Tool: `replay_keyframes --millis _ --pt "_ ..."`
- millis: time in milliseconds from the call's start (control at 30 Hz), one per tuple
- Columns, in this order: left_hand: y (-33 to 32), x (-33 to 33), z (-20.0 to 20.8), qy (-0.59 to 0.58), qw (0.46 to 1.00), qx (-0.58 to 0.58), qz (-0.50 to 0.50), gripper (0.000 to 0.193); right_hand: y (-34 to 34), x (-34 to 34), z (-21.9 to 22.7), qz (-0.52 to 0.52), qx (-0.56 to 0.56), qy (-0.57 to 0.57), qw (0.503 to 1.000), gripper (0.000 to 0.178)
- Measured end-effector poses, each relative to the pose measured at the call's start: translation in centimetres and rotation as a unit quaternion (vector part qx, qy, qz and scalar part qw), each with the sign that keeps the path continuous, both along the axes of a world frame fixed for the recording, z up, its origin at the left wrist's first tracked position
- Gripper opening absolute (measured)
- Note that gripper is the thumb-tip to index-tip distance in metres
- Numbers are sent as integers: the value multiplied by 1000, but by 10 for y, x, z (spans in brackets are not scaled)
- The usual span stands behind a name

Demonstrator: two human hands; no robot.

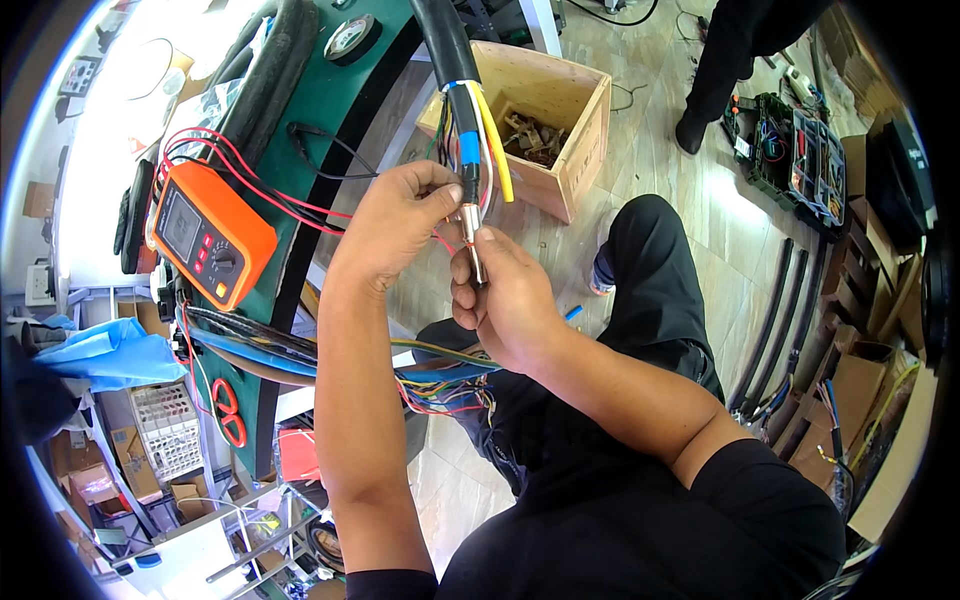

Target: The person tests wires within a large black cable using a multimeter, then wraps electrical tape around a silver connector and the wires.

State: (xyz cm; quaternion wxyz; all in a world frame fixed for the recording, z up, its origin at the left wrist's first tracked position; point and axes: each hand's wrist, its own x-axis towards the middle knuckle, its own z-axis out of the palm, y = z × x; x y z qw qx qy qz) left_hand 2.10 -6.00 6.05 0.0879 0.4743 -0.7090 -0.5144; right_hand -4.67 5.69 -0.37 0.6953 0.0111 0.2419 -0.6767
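Your left hand (pixel 400 215) pinches the thin wires at the cut end of the thick black cable (pixel 448 60). Your right hand (pixel 510 295) is closed around a small metal tube (pixel 474 250), holding it up against one wire, right under your left fingers. It looks like this wire end is only now being fitted; the other coloured wires (pixel 480 135) hang bare. The orange meter (pixel 210 232) lies on the green worktop (pixel 330 110) with its red leads out. Behind is a wooden box (pixel 555 125) on the pale plank floor (pixel 690 175), and more cables.
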Motion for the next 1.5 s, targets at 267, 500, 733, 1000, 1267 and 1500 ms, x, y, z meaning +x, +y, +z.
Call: replay_keyframes --millis 267,500,733,1000,1267,1500 --pt "-2 1 -2 1 1000 -19 -4 14 -2 6 3 -48 23 -28 998 16" --pt "-8 3 -4 15 998 -34 -54 12 -4 11 -1 -82 25 18 996 22" --pt "-8 6 -13 58 998 -10 -23 12 -3 12 -3 -71 31 43 996 24" --pt "-4 7 -16 75 997 13 10 16 -1 9 8 -46 60 61 995 27" --pt "-6 4 -14 66 997 34 14 15 -4 9 12 -66 64 -16 996 27" --pt "-6 3 -16 73 996 40 29 14 -6 8 14 -55 71 -28 996 18"
